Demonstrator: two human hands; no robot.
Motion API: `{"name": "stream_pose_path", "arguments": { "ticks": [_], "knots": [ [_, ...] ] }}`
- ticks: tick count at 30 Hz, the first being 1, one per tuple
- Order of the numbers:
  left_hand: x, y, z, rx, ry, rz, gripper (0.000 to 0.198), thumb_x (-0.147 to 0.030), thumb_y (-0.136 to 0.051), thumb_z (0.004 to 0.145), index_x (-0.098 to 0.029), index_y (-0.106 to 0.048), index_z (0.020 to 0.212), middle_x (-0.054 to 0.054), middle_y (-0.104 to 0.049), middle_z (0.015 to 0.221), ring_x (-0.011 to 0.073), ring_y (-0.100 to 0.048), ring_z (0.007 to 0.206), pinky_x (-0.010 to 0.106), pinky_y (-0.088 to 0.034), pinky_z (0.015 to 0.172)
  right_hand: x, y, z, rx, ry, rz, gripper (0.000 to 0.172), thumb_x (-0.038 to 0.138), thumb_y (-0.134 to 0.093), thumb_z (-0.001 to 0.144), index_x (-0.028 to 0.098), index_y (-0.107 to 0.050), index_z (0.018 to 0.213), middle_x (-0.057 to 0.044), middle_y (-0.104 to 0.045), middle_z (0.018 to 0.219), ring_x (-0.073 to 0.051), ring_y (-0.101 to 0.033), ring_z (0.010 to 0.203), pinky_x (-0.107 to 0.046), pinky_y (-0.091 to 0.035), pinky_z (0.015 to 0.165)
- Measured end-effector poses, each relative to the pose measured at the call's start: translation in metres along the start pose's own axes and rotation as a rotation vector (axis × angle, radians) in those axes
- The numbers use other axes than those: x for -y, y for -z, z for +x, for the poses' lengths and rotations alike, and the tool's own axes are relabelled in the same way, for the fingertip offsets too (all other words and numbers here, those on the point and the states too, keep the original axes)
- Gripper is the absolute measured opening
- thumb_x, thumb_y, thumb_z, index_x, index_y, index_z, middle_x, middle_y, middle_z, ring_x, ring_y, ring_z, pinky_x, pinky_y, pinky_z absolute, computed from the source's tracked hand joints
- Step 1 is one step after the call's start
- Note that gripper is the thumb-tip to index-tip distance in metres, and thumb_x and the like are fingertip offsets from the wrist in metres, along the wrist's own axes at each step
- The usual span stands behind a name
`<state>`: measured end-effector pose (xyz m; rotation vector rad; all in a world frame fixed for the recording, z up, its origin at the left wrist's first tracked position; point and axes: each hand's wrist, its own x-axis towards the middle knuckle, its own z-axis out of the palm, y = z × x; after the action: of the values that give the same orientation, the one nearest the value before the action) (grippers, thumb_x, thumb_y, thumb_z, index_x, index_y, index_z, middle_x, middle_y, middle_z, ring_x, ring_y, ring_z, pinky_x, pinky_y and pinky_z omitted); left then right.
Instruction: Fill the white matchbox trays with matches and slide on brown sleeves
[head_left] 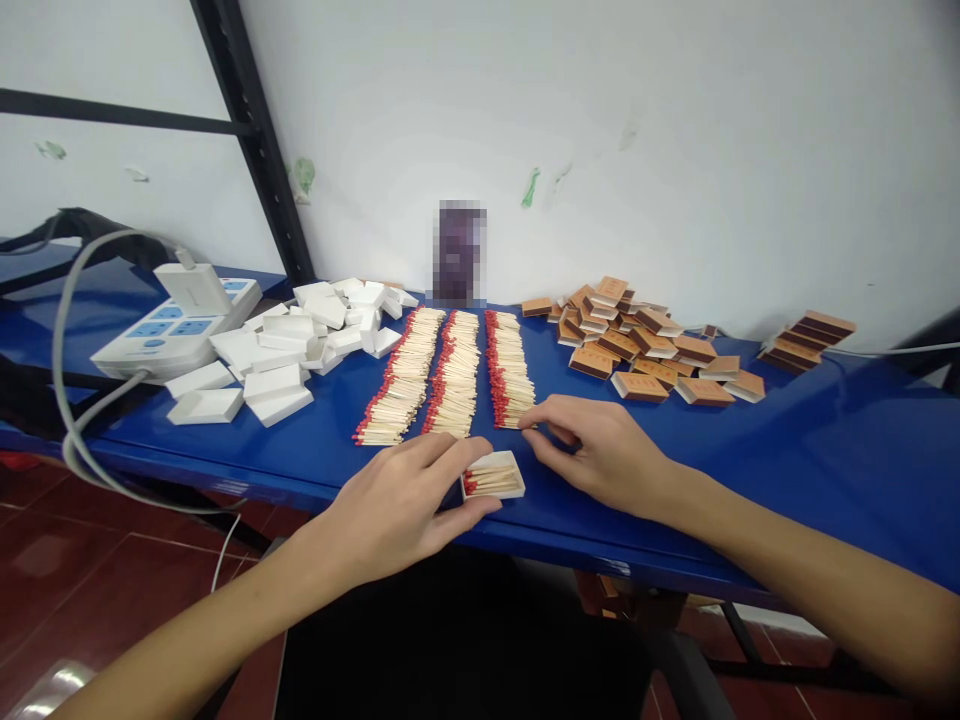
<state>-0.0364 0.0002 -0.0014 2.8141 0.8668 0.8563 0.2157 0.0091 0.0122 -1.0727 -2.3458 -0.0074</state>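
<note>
My left hand [409, 495] grips a small white matchbox tray [513, 488] by its sides, near the table's front edge. Several red-tipped matchsticks [487, 478] lie inside it, heads toward my left palm. My right hand [592, 445] is closed in a pinch, thumb and forefinger at the plain ends of matchsticks at the near end of the right-hand row [511, 370]. Exactly how many it grips is hidden. Two more rows of matchsticks, the middle row [454, 375] and the left row [401, 380], lie alongside, red heads to the left.
White empty trays [277, 360] are heaped at the left, beside a power strip [176, 325] with a looping cable. Orange matchbox sleeves [637, 345] form a pile at the right, with a leaning stack [806, 340] farther right. A blurred-out dark object [459, 255] stands against the wall.
</note>
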Motion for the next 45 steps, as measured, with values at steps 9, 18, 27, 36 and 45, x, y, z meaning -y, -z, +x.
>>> {"name": "stream_pose_path", "arguments": {
  "ticks": [9,18,27,36,45],
  "knots": [
    [-0.001,0.000,0.001,0.040,0.009,-0.003,0.030,-0.041,-0.050,0.099,-0.020,-0.053,0.121,0.008,-0.068,0.106,0.0232,-0.069,0.091,0.036,-0.057,0.079,-0.010,-0.004,0.001,0.060,-0.096,-0.091,0.011,0.022,-0.057,0.090,0.018,-0.067,0.088,0.001,-0.058,0.068,-0.012,-0.049,0.057,-0.024,-0.035,0.057],
    [0.000,-0.001,-0.001,0.004,-0.022,0.031,0.031,-0.040,-0.053,0.098,-0.019,-0.053,0.121,0.008,-0.068,0.107,0.0229,-0.070,0.091,0.034,-0.058,0.077,-0.006,0.003,0.005,0.196,-0.192,-0.047,0.014,0.026,-0.054,0.092,0.019,-0.064,0.086,0.002,-0.054,0.066,-0.012,-0.047,0.056,-0.024,-0.032,0.056],
    [0.001,-0.002,0.000,0.012,-0.026,0.027,0.032,-0.039,-0.054,0.097,-0.018,-0.053,0.121,0.009,-0.068,0.107,0.0239,-0.070,0.092,0.037,-0.058,0.078,-0.002,0.003,0.003,0.288,-0.240,-0.021,0.011,0.025,-0.051,0.093,0.020,-0.057,0.086,0.002,-0.054,0.068,-0.012,-0.044,0.055,-0.024,-0.030,0.055],
    [0.000,-0.001,-0.001,0.002,-0.008,0.024,0.035,-0.040,-0.056,0.096,-0.019,-0.051,0.124,0.009,-0.069,0.111,0.0245,-0.070,0.094,0.038,-0.059,0.079,0.005,0.005,0.001,0.203,-0.133,0.048,0.007,0.021,-0.049,0.094,0.020,-0.054,0.089,0.003,-0.052,0.067,-0.011,-0.044,0.055,-0.023,-0.032,0.056],
    [-0.001,-0.002,0.000,-0.003,0.026,0.003,0.028,-0.041,-0.058,0.095,-0.020,-0.047,0.109,0.004,-0.068,0.101,0.0211,-0.070,0.086,0.032,-0.056,0.069,0.019,0.004,-0.003,0.246,-0.041,0.206,0.005,0.021,-0.053,0.091,0.020,-0.056,0.087,0.006,-0.045,0.063,-0.008,-0.038,0.052,-0.020,-0.032,0.053]
  ]
}}
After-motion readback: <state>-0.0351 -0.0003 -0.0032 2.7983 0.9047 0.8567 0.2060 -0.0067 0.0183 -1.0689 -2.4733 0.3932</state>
